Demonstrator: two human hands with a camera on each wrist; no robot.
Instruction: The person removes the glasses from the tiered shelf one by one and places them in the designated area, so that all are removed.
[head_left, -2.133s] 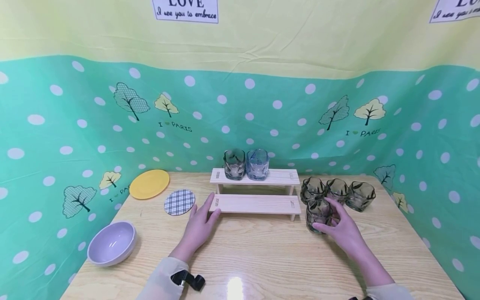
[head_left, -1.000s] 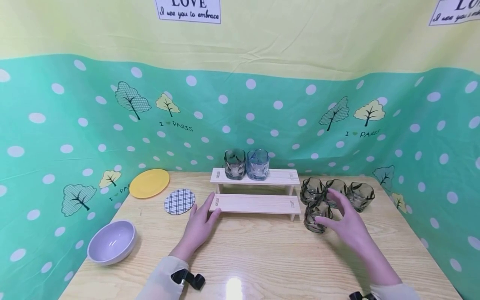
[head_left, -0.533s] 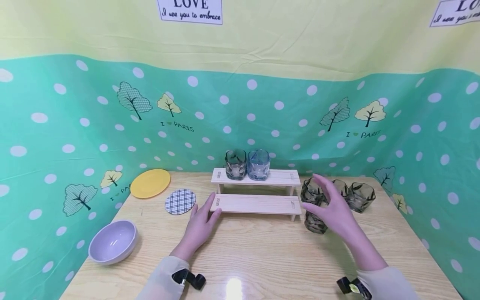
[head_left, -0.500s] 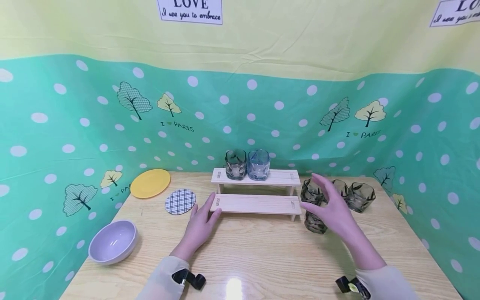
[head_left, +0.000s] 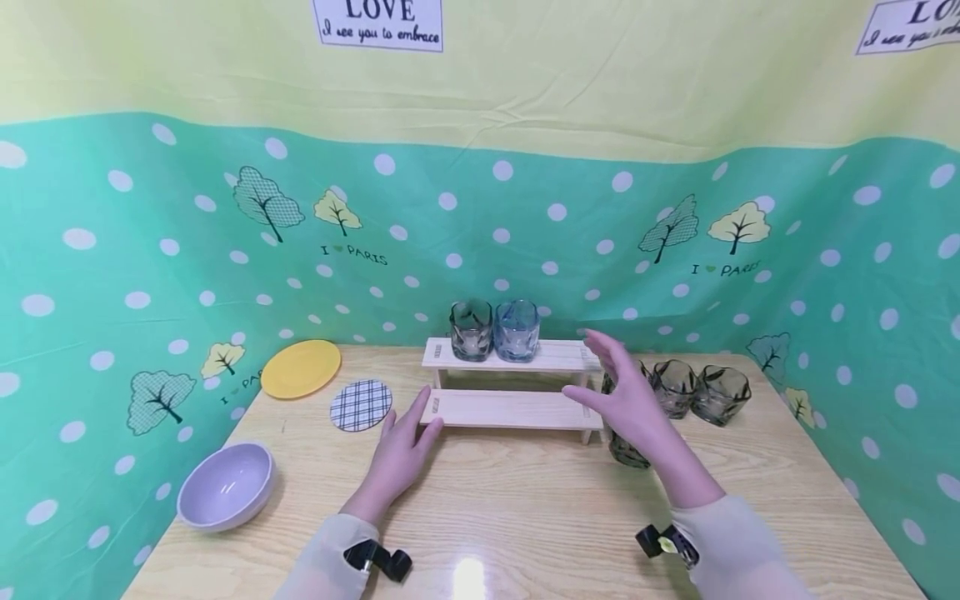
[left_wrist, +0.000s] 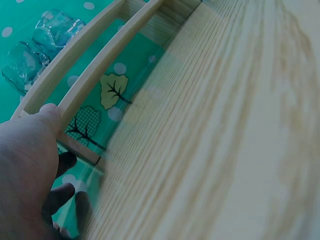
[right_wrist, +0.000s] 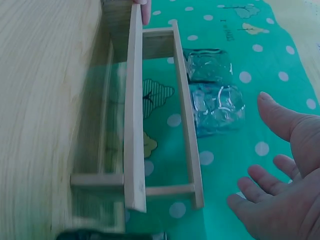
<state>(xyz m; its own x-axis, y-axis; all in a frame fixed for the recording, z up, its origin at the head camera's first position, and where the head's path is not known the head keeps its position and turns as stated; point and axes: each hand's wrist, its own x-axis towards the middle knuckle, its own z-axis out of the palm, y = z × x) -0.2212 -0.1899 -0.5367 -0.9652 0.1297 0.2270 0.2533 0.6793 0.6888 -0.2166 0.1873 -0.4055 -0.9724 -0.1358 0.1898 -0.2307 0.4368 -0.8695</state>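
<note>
A green cloth (head_left: 480, 217) with white dots, printed trees and a pale yellow upper band hangs behind and around a light wood-grain counter (head_left: 517, 517). Near the back of the counter, in the middle, stands a two-tier wooden rack (head_left: 502, 408), its lower board in front of the raised one. On the left half of the upper board, a grey glass (head_left: 471, 332) and a blue glass (head_left: 517, 332) stand upright, side by side.

The left hand (head_left: 397, 458) rests at the left end of the lower board, thumb and forefinger apart and touching the wood, the fingers fairly straight. The right hand (head_left: 626, 408) hovers by the rack's right end, thumb and fingers spread well apart; the right wrist view shows it clear of both the boards and the two glasses on top.

To the right of the rack, two smoky glasses (head_left: 673, 389) stand close together, and another smoky glass (head_left: 628, 452) shows partly beneath the right hand, which hides much of that spot. On the left side lie a yellow plate (head_left: 301, 369) and a checked coaster (head_left: 361, 406), with a lilac bowl (head_left: 227, 487) nearer the front.
</note>
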